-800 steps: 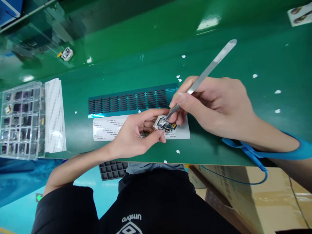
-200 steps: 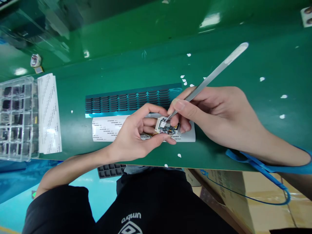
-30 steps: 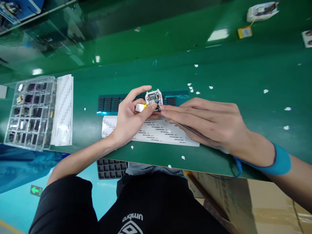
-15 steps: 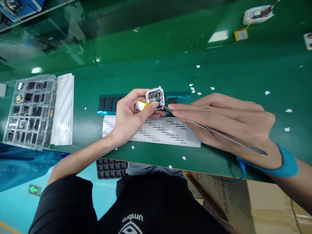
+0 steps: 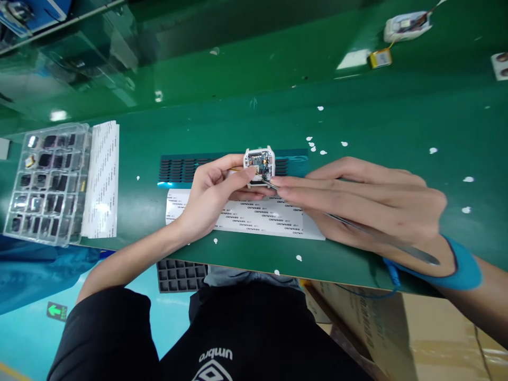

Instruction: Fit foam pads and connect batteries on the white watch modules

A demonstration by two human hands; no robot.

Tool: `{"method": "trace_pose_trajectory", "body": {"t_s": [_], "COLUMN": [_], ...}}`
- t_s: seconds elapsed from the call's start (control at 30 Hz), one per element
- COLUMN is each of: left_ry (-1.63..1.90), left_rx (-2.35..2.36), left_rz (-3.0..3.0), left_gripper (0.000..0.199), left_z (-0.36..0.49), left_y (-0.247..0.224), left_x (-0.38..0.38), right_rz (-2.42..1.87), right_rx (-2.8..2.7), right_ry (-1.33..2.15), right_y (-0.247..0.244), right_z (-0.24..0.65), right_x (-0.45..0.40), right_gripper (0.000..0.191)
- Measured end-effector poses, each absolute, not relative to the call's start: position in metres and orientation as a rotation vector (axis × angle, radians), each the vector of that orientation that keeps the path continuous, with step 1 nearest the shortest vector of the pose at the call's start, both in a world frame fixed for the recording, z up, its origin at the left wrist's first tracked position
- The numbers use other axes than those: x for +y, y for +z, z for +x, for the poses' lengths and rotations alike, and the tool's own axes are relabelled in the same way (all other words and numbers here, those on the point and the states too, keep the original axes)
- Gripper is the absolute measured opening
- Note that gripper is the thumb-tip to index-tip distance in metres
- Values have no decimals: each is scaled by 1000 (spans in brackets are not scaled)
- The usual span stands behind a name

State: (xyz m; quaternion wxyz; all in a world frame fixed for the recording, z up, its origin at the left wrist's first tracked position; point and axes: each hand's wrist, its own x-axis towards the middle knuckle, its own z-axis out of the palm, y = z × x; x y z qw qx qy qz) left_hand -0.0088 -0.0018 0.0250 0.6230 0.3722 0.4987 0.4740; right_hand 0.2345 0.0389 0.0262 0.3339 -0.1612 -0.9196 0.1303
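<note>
My left hand (image 5: pixel 216 193) grips a white smartwatch case (image 5: pixel 271 164) whose open side shows a circuit board with small parts. The thumb lies over the case's lower left part, and a battery that belongs to it is mostly hidden behind the fingers. Metal tweezers (image 5: pixel 413 251) are pinched in my right hand (image 5: pixel 369 203), with their tip at the lower part of the case. A blue wrist strap (image 5: pixel 462 267) circles the right wrist. Beneath both hands lie a blue sheet with black strips (image 5: pixel 178 169) and a white printed backing sheet (image 5: pixel 254 218).
At left stands a clear compartment tray (image 5: pixel 43 185) of small parts, beside white printed sheets (image 5: pixel 101 180). Another white case (image 5: pixel 407 26) with a yellow-edged battery (image 5: pixel 381 59) lies at the back right. Small white stickers (image 5: pixel 311 144) dot the green table (image 5: pixel 198 116).
The watch case has shifted slightly right and turned to sit straighter. The battery, plainly visible before, has gone mostly behind my left fingers. The tweezers' tip now reaches further over the case.
</note>
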Motion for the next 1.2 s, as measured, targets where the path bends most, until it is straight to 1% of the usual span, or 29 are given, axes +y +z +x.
{"method": "trace_pose_trajectory", "body": {"t_s": [0.13, 0.23, 0.33, 0.43, 0.5, 0.57, 0.63, 0.8, 0.9, 0.97, 1.07, 1.2], "left_ry": [1084, 1070, 1060, 1077, 1087, 1087, 1064, 1015, 1023, 1035, 1075, 1168], "left_rx": [1139, 1119, 1118, 1124, 1123, 1124, 1129, 1117, 1118, 1135, 1175, 1222], "left_rz": [821, 824, 833, 838, 839, 842, 857, 894, 907, 927, 978, 1018], "left_gripper": [15, 16, 26, 35, 33, 27, 24, 26, 27, 28, 32, 35], "left_z": [-8, -7, -7, -7, -7, -8, -8, -8, -8, -8, -10, -13], "left_y": [26, 26, 24, 23, 23, 24, 24, 22, 21, 22, 24, 25], "left_x": [-3, -3, -3, -3, -2, -3, -3, -5, -5, -4, -2, 4], "right_rz": [-319, -308, -313, -318, -328, -358, -422, -511, -530, -537, -477, -359], "right_rx": [-2234, -2240, -2241, -2291, -2338, -2395, -2403, -2390, -2389, -2403, -2435, -2422], "right_ry": [247, 291, 326, 312, 255, 249, 285, 303, 295, 296, 284, 127], "right_y": [9, 2, 3, 12, 19, 26, 31, 30, 29, 30, 30, 26], "right_z": [228, 226, 226, 228, 230, 234, 237, 238, 237, 238, 240, 239], "right_x": [43, 44, 44, 43, 43, 42, 41, 38, 37, 37, 39, 45], "right_gripper": [52, 54, 56, 50, 46, 46, 51, 77, 83, 78, 66, 52]}}
